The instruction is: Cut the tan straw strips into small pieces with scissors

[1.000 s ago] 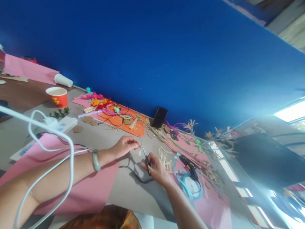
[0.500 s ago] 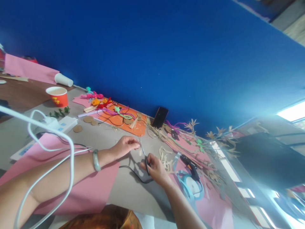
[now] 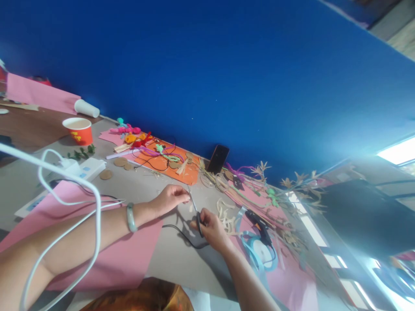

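Black-handled scissors (image 3: 199, 223) are held in my right hand (image 3: 212, 229), fingers wrapped round the handles, blades pointing up and away. My left hand (image 3: 170, 198), with a pale green bangle on its wrist, is pinched closed beside the blades; whatever its fingertips hold is too small to make out. Just beyond both hands is an orange sheet (image 3: 181, 169) with cords and wooden discs on it. Curled pale strips (image 3: 225, 216) lie right of the scissors.
A pink sheet (image 3: 129, 263) lies under my left forearm, and white cables (image 3: 97, 224) loop over it. A paper cup (image 3: 81, 131), power strip (image 3: 92, 167), phone (image 3: 218, 159), glue gun (image 3: 261, 226) and blue ribbon roll (image 3: 261, 252) are around. A blue wall (image 3: 194, 77) stands behind.
The scissors have shifted very slightly at the blades and handles. Both hands stay in nearly the same place.
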`<state>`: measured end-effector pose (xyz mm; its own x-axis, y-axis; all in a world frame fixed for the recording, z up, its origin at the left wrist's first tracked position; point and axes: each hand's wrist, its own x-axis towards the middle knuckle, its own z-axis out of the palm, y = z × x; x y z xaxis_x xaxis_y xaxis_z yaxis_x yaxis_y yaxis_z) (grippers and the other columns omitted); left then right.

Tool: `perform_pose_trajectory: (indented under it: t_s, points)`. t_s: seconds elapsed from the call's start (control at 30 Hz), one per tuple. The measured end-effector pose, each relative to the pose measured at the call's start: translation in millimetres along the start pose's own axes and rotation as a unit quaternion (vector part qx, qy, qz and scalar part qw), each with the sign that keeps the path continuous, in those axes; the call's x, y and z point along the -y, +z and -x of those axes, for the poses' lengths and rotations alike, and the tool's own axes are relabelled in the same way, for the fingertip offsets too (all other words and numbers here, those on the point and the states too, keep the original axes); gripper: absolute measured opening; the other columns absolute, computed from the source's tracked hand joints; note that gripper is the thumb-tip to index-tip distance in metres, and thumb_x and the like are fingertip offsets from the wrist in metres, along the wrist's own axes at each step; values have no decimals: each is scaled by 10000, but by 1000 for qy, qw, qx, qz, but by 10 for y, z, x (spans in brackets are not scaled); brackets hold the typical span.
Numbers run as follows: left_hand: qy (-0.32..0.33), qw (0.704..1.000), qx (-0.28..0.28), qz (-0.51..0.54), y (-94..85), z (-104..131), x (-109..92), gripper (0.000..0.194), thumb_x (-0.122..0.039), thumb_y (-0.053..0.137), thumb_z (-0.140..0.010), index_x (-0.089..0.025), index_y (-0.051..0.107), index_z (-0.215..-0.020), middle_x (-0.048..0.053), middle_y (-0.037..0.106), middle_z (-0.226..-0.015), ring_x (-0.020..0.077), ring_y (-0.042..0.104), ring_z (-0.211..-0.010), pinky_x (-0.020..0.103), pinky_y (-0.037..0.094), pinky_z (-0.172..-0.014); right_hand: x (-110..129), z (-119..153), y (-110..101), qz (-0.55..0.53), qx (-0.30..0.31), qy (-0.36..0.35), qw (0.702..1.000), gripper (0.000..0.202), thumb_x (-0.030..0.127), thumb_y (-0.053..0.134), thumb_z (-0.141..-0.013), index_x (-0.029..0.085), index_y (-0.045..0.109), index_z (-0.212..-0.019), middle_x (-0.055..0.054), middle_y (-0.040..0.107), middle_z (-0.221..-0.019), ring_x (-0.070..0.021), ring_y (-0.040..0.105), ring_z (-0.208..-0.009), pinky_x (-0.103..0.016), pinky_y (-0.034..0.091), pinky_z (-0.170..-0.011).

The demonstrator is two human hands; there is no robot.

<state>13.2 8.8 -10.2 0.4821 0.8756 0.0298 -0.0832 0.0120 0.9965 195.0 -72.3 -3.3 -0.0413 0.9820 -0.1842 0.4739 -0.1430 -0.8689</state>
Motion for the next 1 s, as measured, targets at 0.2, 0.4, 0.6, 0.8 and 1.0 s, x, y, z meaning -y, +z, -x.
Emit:
perform_pose_trajectory:
  t_s: [0.2,0.4,0.6,0.8,1.0]
  points:
    - [0,1000,-11,0,-1,2,-5,124,-249,627,-720,-139,657,-671,10,655,-648,131,576,-635,244,432,-673,-13,-4,15,-40,-6,6,999,442,447,695,-668,218,321,-611,83,417,-498,-70,355,-469,-205,277,-462]
    - [12,998,-31,59,-26,-37,5,90,-223,648,-702,-137,631,-681,15,661,-667,133,595,-679,256,452,-726,41,26,-69,-1,-21,-20,1000,386,473,628,-710,216,346,-653,71,398,-554,-82,344,-520,-211,285,-484]
    - [10,992,-74,99,-24,-49,-37,132,-233,678,-693,-135,590,-692,27,673,-626,134,608,-622,271,462,-679,37,67,-115,77,3,-38,996,310,417,599,-732,207,380,-673,52,417,-600,-100,358,-579,-222,314,-526]
    - [13,986,-116,121,-6,-61,-46,192,-250,713,-659,-151,552,-688,21,682,-611,143,632,-609,259,439,-611,104,98,-63,113,-5,-28,993,262,342,596,-714,209,374,-670,55,432,-581,-96,354,-559,-221,296,-513]
    - [19,983,-121,133,5,-66,-16,199,-246,715,-653,-151,547,-703,28,697,-621,155,656,-614,265,448,-605,109,86,-44,115,-1,-15,993,290,363,597,-712,217,351,-664,63,408,-567,-95,340,-553,-218,290,-505]
